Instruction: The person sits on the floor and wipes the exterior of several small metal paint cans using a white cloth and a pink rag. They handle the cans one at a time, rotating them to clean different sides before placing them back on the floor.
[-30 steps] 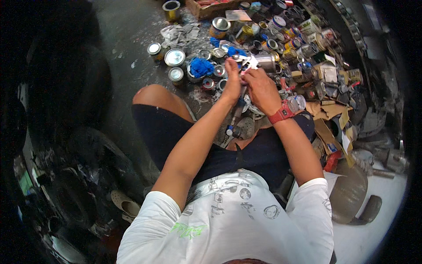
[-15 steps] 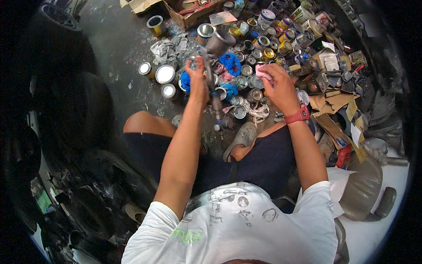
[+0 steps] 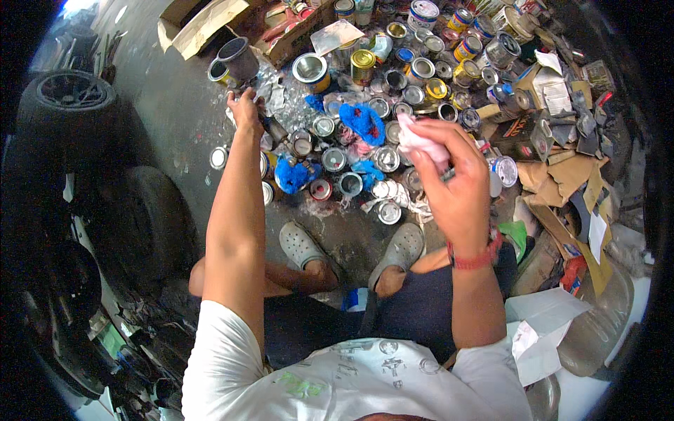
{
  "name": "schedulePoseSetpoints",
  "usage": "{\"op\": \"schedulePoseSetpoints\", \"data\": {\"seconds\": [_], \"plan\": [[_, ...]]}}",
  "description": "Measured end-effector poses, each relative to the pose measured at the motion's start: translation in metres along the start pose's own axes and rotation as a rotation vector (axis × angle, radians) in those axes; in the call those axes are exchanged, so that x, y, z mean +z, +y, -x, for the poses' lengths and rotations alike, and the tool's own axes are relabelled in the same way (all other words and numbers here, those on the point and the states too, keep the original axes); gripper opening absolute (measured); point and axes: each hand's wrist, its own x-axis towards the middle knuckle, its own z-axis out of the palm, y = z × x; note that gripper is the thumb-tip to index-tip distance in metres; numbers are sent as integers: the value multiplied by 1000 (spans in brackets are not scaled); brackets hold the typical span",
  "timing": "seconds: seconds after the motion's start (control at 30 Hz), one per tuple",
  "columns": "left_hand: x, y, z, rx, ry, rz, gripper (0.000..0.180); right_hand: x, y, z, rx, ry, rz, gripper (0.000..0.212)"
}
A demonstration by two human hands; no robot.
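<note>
My left hand (image 3: 244,105) reaches far forward over the floor, its fingers closed around a small dark thing beside a dark pot (image 3: 239,57) and crumpled clear plastic (image 3: 275,92). My right hand (image 3: 449,175), with a red wristband, is raised and holds a crumpled pink-white rag (image 3: 421,140). Below both hands lie several small open paint tins (image 3: 334,160) and blue rags (image 3: 364,122). I sit on the floor with grey clogs (image 3: 302,245) on my feet.
Larger paint cans (image 3: 312,70) and cardboard boxes (image 3: 203,28) stand at the back. Torn cardboard and paper (image 3: 562,175) pile up on the right. Car tyres (image 3: 67,105) lie at the left. A white paper sheet (image 3: 540,330) rests by my right hip.
My two hands were together over the tins. The left hand has since stretched forward and left toward the dark pot, and the right hand has lifted up with the rag.
</note>
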Motion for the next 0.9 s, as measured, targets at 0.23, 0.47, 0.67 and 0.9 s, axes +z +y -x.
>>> {"op": "schedulePoseSetpoints", "data": {"seconds": [0.23, 0.47, 0.67, 0.9], "plan": [[28, -67, -79, -181, 84, 98, 24, -10, 1, 3, 253, 104, -246, 31], [31, -115, -130, -279, 68, 91, 78, -17, 6, 11, 497, 227, -426, 48], [18, -147, -166, -232, 110, 83, 70, -14, 9, 5, 490, 314, -400, 52], [28, -190, -184, -284, -93, 103, 31, -31, 31, -7, 464, 581, -503, 50]]}}
